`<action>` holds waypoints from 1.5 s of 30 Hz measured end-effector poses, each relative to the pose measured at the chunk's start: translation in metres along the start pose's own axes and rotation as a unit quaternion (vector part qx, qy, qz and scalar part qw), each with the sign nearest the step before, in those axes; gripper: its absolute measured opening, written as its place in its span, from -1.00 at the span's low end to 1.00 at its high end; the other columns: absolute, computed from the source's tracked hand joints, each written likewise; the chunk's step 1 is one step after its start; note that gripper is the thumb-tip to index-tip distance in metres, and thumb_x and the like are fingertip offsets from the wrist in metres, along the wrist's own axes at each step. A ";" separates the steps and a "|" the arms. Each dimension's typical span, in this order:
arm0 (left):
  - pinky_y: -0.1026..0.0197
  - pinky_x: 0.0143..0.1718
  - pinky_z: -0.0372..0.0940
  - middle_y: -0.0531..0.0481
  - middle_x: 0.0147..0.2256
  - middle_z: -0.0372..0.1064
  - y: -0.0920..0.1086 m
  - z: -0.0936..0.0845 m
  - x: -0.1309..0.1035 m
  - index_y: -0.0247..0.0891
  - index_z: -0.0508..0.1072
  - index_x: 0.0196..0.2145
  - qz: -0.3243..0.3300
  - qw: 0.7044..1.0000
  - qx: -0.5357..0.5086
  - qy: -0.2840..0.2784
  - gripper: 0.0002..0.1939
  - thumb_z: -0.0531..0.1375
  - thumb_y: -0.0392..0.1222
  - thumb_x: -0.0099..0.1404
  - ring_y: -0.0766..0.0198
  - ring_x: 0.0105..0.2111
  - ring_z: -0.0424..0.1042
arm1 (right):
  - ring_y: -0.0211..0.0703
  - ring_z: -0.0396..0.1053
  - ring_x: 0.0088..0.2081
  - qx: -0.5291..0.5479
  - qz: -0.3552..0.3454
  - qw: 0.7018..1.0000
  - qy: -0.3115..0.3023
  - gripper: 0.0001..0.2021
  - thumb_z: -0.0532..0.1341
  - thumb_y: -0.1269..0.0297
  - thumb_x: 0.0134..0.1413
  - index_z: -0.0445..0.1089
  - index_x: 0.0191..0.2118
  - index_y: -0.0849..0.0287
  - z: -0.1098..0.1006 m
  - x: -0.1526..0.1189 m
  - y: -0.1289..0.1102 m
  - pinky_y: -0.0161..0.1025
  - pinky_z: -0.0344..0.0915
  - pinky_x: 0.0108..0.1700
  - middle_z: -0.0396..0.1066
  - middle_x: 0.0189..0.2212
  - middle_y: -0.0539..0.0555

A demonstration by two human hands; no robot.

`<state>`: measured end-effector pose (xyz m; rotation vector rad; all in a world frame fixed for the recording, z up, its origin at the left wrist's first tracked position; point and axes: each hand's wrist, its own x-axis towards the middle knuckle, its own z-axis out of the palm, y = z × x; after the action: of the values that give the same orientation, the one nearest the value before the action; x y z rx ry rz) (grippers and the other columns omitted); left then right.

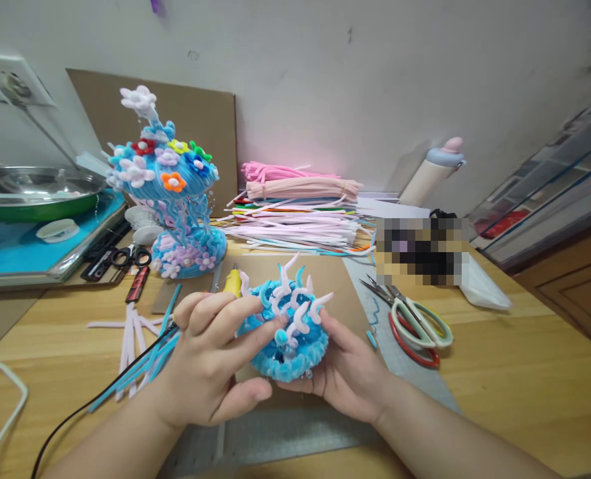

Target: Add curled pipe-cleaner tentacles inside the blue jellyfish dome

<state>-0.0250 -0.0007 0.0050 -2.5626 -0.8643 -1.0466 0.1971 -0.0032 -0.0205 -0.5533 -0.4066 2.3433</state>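
Observation:
A round blue pipe-cleaner piece (288, 356) is held above the work area, with curled pale-pink pipe-cleaner strands (298, 322) and a few blue ones standing up from its top. My right hand (348, 369) cups it from below and the right side, closed around its edge. From the left, my left hand (220, 356) reaches over it, the index finger stretched out and touching the strands; its thumb stands apart from the piece. A yellow-tipped glue gun (233, 283) lies partly hidden behind my left hand.
A flower-covered blue jellyfish-like pipe-cleaner ornament (163, 176) stands at the back left. Bundled pipe cleaners (295, 226) lie by the wall. Scissors (415, 322) rest on the right, loose pipe-cleaner strips (136, 346) on the left. A black cord (100, 376) crosses the table (520, 372).

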 end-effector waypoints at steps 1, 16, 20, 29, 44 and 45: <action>-0.15 -0.08 -0.01 -0.25 -0.08 0.36 0.000 0.000 0.000 -0.18 0.45 0.10 -0.002 1.000 0.000 -0.003 -0.47 -0.08 0.13 0.41 -0.09 -0.10 0.21 | -0.09 0.53 -0.05 -0.001 -0.001 1.000 -0.001 -0.57 -0.04 0.04 0.39 0.43 0.08 0.13 0.000 0.000 0.000 -0.07 0.50 -0.06 0.55 -0.02 0.10; -0.14 -0.05 0.01 -0.22 -0.01 0.35 -0.005 -0.002 -0.005 -0.13 0.50 0.03 0.008 1.000 0.005 -0.023 -0.52 0.03 0.16 0.35 -0.10 -0.07 0.22 | -0.09 0.55 -0.09 0.013 0.001 1.000 0.010 -0.53 -0.08 0.02 0.40 0.43 0.08 0.18 -0.001 0.001 -0.001 -0.10 0.52 -0.11 0.56 -0.05 0.13; -0.13 -0.08 0.02 -0.20 -0.07 0.39 -0.004 0.000 -0.005 -0.13 0.53 -0.01 0.003 1.000 -0.007 0.010 -0.54 -0.01 0.12 0.38 -0.06 -0.12 0.24 | -0.10 0.57 -0.16 0.024 0.009 0.999 0.033 -0.53 -0.07 0.01 0.39 0.42 0.07 0.21 0.000 0.002 -0.003 -0.10 0.52 -0.14 0.58 -0.10 0.14; -0.12 -0.16 0.09 -0.16 -0.14 0.33 -0.004 -0.004 -0.004 -0.11 0.54 -0.05 0.005 0.998 -0.005 0.056 -0.59 0.00 0.02 0.32 -0.02 -0.20 0.25 | -0.09 0.56 -0.14 0.027 0.011 0.999 0.037 -0.55 0.00 -0.02 0.35 0.40 0.05 0.21 0.002 0.002 -0.004 -0.09 0.50 -0.12 0.57 -0.09 0.15; -0.06 -0.10 0.20 -0.11 -0.14 0.21 0.020 0.011 0.001 -0.15 0.34 -0.14 -0.250 0.925 -0.255 0.126 -0.83 0.04 -0.28 0.33 0.04 -0.08 0.24 | -0.07 0.56 -0.15 0.007 -0.047 0.998 0.037 -0.62 0.15 -0.05 0.23 0.48 -0.04 0.09 0.002 -0.002 -0.003 -0.10 0.50 -0.15 0.58 -0.10 0.06; -0.05 -0.09 0.22 -0.11 -0.14 0.20 0.023 0.013 0.001 -0.15 0.33 -0.14 -0.273 0.909 -0.283 0.136 -0.84 0.04 -0.28 0.33 0.04 -0.08 0.24 | -0.07 0.56 -0.15 0.011 -0.046 0.998 0.035 -0.62 0.15 -0.05 0.22 0.48 -0.04 0.09 0.002 -0.002 -0.004 -0.09 0.50 -0.14 0.58 -0.11 0.06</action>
<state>-0.0034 -0.0127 -0.0034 -2.5345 -1.4079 -2.0258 0.1992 -0.0019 -0.0164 -0.5930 -0.3658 2.2311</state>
